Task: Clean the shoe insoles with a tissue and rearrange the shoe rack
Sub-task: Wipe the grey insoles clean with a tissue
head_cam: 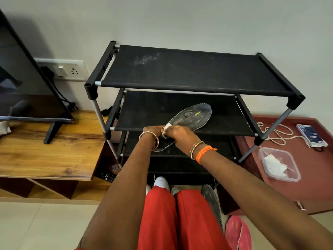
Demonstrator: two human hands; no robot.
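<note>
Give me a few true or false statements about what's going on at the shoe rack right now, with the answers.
1. The right hand presses a tissue on the insole. True.
2. The shoe rack's top shelf holds shoes. False: it holds none, only a dusty smudge.
3. The left hand holds the insole. True.
4. The plastic container sits on the wooden table. False: it's on the red surface at right.
</note>
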